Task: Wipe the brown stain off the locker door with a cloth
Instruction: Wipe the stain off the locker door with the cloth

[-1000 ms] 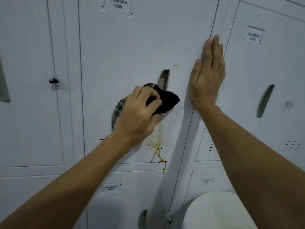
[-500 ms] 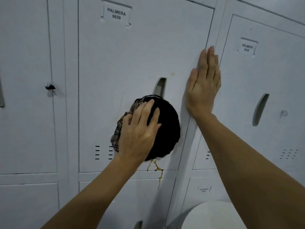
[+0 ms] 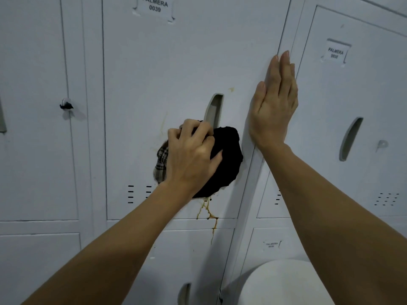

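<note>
The white locker door (image 3: 176,62) labelled PALMERA 0039 fills the middle of the view. My left hand (image 3: 191,157) presses a dark cloth (image 3: 226,159) with a plaid edge against the door, just below the recessed handle (image 3: 214,107), fingers curled into the fabric. Brown stain (image 3: 208,211) drips show under the cloth and run down past the door's bottom edge onto the door below. A small brown speck (image 3: 231,89) sits right of the handle. My right hand (image 3: 274,104) lies flat, fingers together, on the door's right edge and the frame.
A neighbouring locker door (image 3: 363,95) with its own handle stands to the right, and another door (image 3: 39,106) with a small black latch is on the left. A round white object (image 3: 282,285) sits at the bottom right, below my right arm.
My left hand went from a flat palm on the spread cloth to curled fingers bunching its top. Less of the drip stain shows than a second ago. My right hand has stayed put.
</note>
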{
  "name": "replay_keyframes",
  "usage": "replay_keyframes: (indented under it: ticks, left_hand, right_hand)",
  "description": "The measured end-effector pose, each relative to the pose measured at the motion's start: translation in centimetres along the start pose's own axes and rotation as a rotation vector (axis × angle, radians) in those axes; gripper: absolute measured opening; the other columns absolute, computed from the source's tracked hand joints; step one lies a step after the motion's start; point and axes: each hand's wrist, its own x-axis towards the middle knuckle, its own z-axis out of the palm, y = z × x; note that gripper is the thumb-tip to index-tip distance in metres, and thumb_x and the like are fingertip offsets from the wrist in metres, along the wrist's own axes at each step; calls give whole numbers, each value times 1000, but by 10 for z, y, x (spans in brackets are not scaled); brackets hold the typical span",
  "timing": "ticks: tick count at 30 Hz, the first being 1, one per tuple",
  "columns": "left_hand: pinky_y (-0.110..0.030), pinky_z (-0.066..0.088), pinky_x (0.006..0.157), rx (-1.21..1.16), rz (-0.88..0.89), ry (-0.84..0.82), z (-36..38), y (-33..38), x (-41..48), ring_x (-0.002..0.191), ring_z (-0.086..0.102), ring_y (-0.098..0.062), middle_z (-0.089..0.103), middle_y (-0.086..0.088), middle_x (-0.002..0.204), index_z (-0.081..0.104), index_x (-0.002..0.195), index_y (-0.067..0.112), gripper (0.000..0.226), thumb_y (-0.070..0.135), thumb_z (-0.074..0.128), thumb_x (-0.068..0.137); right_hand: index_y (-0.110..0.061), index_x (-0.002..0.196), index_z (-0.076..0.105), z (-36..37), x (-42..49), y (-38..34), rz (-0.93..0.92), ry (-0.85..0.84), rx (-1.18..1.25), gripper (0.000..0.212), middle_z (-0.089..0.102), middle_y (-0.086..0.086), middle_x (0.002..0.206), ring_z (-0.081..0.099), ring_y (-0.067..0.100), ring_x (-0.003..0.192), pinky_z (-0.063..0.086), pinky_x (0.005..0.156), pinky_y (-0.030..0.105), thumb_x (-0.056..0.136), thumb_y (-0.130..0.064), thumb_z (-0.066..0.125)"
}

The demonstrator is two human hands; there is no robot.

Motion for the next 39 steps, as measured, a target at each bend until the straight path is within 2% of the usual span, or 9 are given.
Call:
replay_keyframes:
  ticks: [3,7,10,19,22,26,30,35,39]
  left_hand:
    - [-42,37,73,91,26,-14,-3,0,-3,107,51,-22,70,0,113,74,84,11,33,41,66,93]
    - [-46,42,78,192,31,-110,0,5,-29,129,44,-25,57,-2,145,71,115,7,51,52,67,91]
    - [-46,44,79,148,-24,-120,2,10,-27,127,43,-26,63,-2,136,73,114,7,52,51,72,87]
    - [-41,47,69,-135,-5,-49,-10,-1,10,95,53,-29,69,-6,89,71,75,1,34,32,67,90]
    - [-36,51,76,-236,-32,42,-35,-10,11,93,53,-30,70,-10,92,69,80,-1,25,21,74,91]
    - [-18,39,96,-210,-68,205,-64,-40,17,105,57,-35,70,-21,109,72,92,-9,11,-11,67,83]
    - [-27,43,103,-62,22,310,-61,-71,26,110,59,-41,70,-29,112,74,88,-11,26,-9,50,99]
    - [-46,48,110,-3,144,181,-31,-66,4,123,62,-47,68,-30,122,75,98,-13,27,-7,48,103]
    - [-49,32,120,-18,146,52,-16,-49,-15,132,57,-44,64,-27,132,71,115,-9,33,-2,44,97]
  right_hand:
    - [-15,159,26,1,-1,0,11,-5,4,51,22,4,168,18,20,156,16,125,32,109,-24,30]
    - [-16,159,26,3,-3,1,8,-9,18,51,22,4,168,19,20,156,16,125,33,109,-25,30]
    - [-15,159,27,2,-3,1,11,1,5,51,23,4,167,19,21,155,18,125,34,109,-24,30]
    - [-15,158,28,1,-2,-1,19,16,8,50,24,5,167,20,21,155,19,125,35,109,-24,31]
    - [-16,159,28,1,-3,1,26,17,1,50,24,4,167,20,20,155,18,125,33,109,-25,31]
    - [-15,159,28,1,-3,3,22,15,-2,51,24,4,167,20,20,155,21,125,37,109,-25,30]
    - [-15,158,29,3,-3,2,20,27,-20,51,26,4,167,22,20,155,21,125,36,108,-26,30]
    - [-15,158,30,4,-3,2,16,27,-12,51,26,5,167,22,20,155,21,125,36,108,-25,31]
    - [-14,158,30,4,-4,2,21,29,1,51,26,5,167,22,21,155,20,125,36,108,-25,31]
